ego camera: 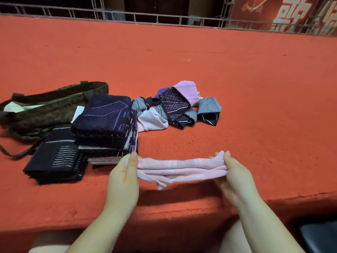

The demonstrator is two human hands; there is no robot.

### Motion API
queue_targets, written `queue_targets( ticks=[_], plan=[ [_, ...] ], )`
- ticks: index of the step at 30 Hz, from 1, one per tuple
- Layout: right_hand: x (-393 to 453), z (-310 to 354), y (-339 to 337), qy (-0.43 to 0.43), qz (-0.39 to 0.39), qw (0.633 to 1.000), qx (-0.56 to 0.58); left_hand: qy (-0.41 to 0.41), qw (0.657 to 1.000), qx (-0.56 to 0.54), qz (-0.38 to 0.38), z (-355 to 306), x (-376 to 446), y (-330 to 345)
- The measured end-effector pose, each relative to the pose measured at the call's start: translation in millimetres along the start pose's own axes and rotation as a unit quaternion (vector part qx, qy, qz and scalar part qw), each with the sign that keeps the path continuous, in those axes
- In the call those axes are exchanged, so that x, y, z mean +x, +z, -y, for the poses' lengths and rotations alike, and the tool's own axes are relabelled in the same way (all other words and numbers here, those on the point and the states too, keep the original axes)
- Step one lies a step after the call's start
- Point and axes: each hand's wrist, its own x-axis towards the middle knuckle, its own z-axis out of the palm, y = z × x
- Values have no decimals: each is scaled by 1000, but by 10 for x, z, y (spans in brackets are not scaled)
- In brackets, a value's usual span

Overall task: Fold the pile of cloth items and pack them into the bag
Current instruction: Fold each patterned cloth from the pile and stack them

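A pale pink cloth point(180, 168) is stretched between my two hands just above the red surface near its front edge. My left hand point(124, 179) pinches its left end, and my right hand point(235, 176) pinches its right end. Behind my left hand stand two stacks of folded dark cloths, a tall one point(107, 123) and a lower one point(56, 157). A loose pile of unfolded cloths point(180, 106), purple, grey and dark patterned, lies further back in the middle. A brown patterned bag point(49, 108) lies open at the far left.
The red carpeted surface point(237, 88) stretches wide to the right and back. A metal railing point(164, 17) runs along its far edge. The front edge of the surface drops off just below my hands. A dark object point(319, 236) sits at the lower right corner.
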Motion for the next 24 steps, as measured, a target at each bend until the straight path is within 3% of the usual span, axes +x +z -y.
queue_targets(
  ticks=[4,6,8,10,13,15,17,21,24],
  plan=[
    [83,-183,-94,-18,42,985,-166,-50,998,26,12,90,67,-82],
    [66,-253,-122,-115,59,945,-299,-88,996,21,16,197,101,-61],
    [53,-340,-156,-222,66,877,-420,-101,995,16,9,301,88,-66],
    [24,-411,-154,-325,97,803,-490,-36,997,64,-21,361,2,-96],
    [12,-537,-155,-402,163,726,-534,168,975,144,-14,351,-194,-126],
    [36,-622,-161,-402,170,702,-563,258,947,187,50,364,-239,-117],
    [81,-690,-171,-402,163,682,-588,283,919,252,104,460,-193,-98],
    [135,-748,-217,-372,167,650,-642,266,878,365,161,642,-17,-84],
    [121,-738,-238,-352,162,639,-665,261,868,383,180,688,89,-56]
  ],
)
